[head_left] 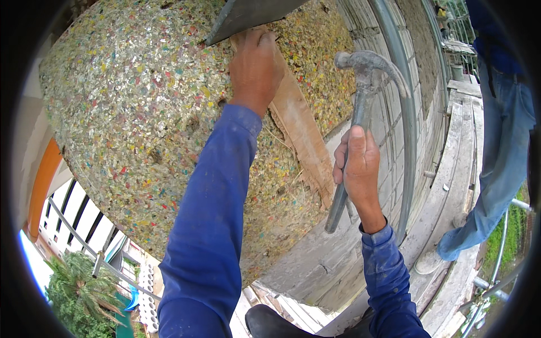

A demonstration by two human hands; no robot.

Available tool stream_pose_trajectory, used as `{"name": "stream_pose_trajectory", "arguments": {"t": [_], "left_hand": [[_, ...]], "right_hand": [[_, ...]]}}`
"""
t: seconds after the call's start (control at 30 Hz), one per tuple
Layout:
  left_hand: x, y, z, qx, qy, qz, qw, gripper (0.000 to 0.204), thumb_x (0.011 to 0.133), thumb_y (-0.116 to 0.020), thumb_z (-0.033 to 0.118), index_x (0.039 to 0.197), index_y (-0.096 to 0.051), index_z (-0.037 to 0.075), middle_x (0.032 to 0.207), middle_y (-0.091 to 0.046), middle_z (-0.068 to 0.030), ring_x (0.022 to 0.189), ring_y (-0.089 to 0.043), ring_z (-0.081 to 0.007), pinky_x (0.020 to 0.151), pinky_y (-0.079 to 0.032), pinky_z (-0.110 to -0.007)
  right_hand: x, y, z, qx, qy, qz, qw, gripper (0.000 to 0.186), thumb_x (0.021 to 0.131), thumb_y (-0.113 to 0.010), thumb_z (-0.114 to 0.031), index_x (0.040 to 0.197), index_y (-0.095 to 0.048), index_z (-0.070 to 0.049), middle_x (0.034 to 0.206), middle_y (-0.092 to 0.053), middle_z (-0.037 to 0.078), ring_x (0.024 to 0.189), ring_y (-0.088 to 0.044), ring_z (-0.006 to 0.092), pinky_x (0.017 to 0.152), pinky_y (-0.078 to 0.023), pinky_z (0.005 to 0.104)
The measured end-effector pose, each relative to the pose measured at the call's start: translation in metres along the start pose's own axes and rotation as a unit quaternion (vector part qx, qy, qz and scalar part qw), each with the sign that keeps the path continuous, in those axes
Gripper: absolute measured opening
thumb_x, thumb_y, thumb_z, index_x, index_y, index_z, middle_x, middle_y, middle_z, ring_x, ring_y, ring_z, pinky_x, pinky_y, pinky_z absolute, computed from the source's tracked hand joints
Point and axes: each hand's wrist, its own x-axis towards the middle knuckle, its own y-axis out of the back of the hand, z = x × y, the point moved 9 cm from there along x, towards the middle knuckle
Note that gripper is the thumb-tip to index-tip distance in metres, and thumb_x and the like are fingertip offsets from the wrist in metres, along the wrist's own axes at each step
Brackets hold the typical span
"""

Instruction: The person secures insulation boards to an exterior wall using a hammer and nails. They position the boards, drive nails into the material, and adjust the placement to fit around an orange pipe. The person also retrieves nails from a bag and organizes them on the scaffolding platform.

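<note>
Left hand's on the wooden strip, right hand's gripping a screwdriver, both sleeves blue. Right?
Not quite: the tool is wrong. In the head view, the right hand is gripping a claw hammer, not a screwdriver. The rest stands: left hand on the wooden strip, both sleeves blue.

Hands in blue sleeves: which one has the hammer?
The right hand: it grips the hammer by its handle. The left hand is instead at the upper part of the wooden plank.
</note>
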Motion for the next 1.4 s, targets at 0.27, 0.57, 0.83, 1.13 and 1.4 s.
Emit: {"name": "stream_pose_trajectory", "arguments": {"t": [0.27,0.57,0.83,1.13,1.4], "left_hand": [[-0.053,0.015,0.029,-0.046,-0.152,-0.113,0.981,0.03,0.079,-0.067,0.008,0.108,-0.063,0.001,0.121,-0.056,-0.0183,0.119,-0.051,-0.0377,0.103,-0.042,-0.046],[-0.057,0.039,0.032,0.094,-0.045,-0.083,0.991,0.046,0.071,-0.077,0.023,0.109,-0.063,0.003,0.132,-0.048,-0.0196,0.127,-0.041,-0.0393,0.107,-0.032,-0.053],[-0.072,0.033,0.024,0.134,-0.046,-0.139,0.98,0.058,0.071,-0.078,0.03,0.12,-0.061,0.005,0.138,-0.043,-0.0214,0.13,-0.038,-0.04,0.109,-0.028,-0.057],[-0.088,0.034,0.042,0.105,-0.072,-0.204,0.971,0.067,0.071,-0.078,0.038,0.128,-0.06,0.009,0.147,-0.037,-0.0222,0.138,-0.03,-0.0423,0.112,-0.02,-0.063],[-0.098,0.026,0.038,0.104,-0.07,-0.208,0.97,0.075,0.069,-0.078,0.039,0.135,-0.055,0.012,0.148,-0.038,-0.0191,0.14,-0.028,-0.0419,0.113,-0.018,-0.064]], "right_hand": [[-0.017,0.005,0.053,-0.035,-0.074,-0.02,0.996,0.034,0.1,-0.054,-0.039,0.091,-0.048,-0.007,0.065,-0.045,-0.003,0.052,-0.043,0.0058,0.045,-0.036,0.0245],[-0.001,0.045,0.098,-0.254,0.052,0.066,0.964,0.034,0.089,-0.072,-0.031,0.092,-0.056,-0.001,0.074,-0.057,0.008,0.068,-0.054,0.0203,0.064,-0.046,0.0343],[0.003,0.034,0.115,-0.199,0.02,0.013,0.98,0.034,0.09,-0.07,-0.03,0.098,-0.057,-0.001,0.079,-0.061,0.006,0.072,-0.054,0.0141,0.067,-0.047,0.0324],[0.007,0.036,0.123,-0.176,0.015,0.015,0.984,0.033,0.09,-0.07,-0.03,0.097,-0.055,-0.001,0.076,-0.057,0.004,0.071,-0.051,0.0123,0.066,-0.046,0.0312],[0.0,0.049,0.117,-0.226,-0.002,0.009,0.974,0.04,0.09,-0.07,-0.038,0.095,-0.054,-0.002,0.074,-0.054,0.003,0.07,-0.051,0.013,0.065,-0.046,0.0313]]}}
